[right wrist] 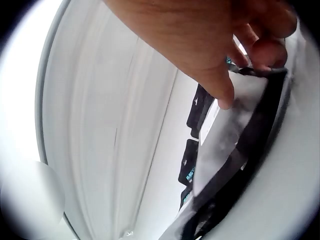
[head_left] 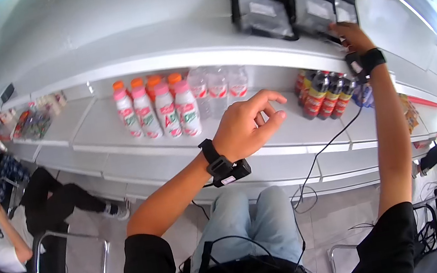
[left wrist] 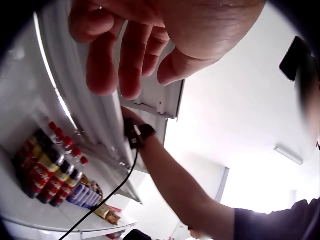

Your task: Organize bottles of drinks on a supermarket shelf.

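Note:
On the upper shelf (head_left: pixel 175 56), my right hand (head_left: pixel 353 38) is at the bottom of the rightmost black pouch (head_left: pixel 345 13), which has a clear front and a white label. In the right wrist view the thumb (right wrist: pixel 225 95) lies on the clear face of the pouch (right wrist: pixel 220 142) and the fingers curl at its edge, pinching it. Two more such pouches (head_left: pixel 264 11) stand just to its left. My left hand (head_left: pixel 246 128) hangs in front of the lower shelf, fingers loosely bent and holding nothing. Nearest to it are clear bottles with red labels (head_left: pixel 217 87).
White bottles with pink caps (head_left: pixel 169 113) and orange-capped bottles behind them stand on the lower shelf. Dark red-labelled soda bottles (head_left: pixel 321 98) are at its right. A black cable (head_left: pixel 325 147) hangs from the right wrist. Seated people and chairs (head_left: pixel 69 250) flank the shelves.

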`<move>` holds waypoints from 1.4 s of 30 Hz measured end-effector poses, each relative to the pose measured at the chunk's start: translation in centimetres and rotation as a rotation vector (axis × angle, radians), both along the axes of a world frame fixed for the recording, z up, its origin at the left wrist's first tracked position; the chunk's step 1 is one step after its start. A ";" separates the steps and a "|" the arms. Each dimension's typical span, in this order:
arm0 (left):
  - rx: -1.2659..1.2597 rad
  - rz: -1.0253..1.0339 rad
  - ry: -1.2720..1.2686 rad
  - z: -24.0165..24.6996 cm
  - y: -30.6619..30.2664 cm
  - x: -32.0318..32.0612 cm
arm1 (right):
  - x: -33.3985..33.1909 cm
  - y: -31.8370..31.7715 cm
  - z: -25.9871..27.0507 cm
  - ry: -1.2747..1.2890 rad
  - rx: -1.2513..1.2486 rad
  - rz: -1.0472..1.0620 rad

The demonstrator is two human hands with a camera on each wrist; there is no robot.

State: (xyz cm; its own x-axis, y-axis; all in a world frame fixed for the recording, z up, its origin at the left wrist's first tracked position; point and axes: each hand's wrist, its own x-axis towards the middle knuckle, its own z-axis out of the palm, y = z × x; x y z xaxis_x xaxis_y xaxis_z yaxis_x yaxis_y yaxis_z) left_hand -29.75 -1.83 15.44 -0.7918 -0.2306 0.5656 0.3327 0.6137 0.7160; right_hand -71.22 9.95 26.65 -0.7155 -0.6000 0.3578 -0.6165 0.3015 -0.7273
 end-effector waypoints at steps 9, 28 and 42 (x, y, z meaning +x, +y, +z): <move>0.121 0.151 -0.068 -10.6 -7.9 5.7 | 15.9 3.4 -0.1 0.242 -0.397 0.136; -0.126 0.544 0.213 -23.5 -10.4 5.6 | 21.0 -17.6 -31.4 0.035 -0.415 -0.070; -0.308 0.507 0.081 -21.4 -9.5 2.7 | 17.8 -18.6 -32.4 -0.152 -0.196 0.207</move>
